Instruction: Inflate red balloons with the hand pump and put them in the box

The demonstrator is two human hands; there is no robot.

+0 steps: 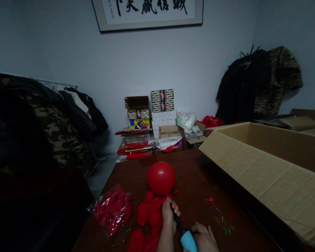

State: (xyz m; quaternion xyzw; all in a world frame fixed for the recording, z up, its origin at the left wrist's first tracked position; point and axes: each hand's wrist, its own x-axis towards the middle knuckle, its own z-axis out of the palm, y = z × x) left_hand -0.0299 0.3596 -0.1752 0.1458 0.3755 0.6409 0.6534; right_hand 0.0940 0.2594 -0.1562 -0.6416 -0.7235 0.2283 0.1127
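"So, which step is in hand?"

"Filling, I'd judge; the red balloon (161, 177) looks round and full; the left hand (171, 210) is clenched round the black nozzle (176, 217) of the blue pump (189, 241), right by the balloon's neck."

"And the right hand (206, 238)?"

"It lies against the pump's right side, on the part of the desk (191, 175) nearest the wearer; some of it is hidden, so I can't tell how tightly it is closed."

"What would the next move call for?"

"Either a steady seal at the neck while air goes in, or, if it is full enough, a pinch there and a clean pull off the nozzle; I can't tell which from here."

"Where is the balloon, and which way does it point?"

"Over the middle of the desk, short of the far edge; the bag (114, 210) is towards the left edge, the box (262, 171) along the right; the balloon's crown points to the far edge, its neck back to the left hand; its long axis seems to run that way too, though only slightly; the pump's axis slants, nozzle towards the far left corner, body towards the near right one."
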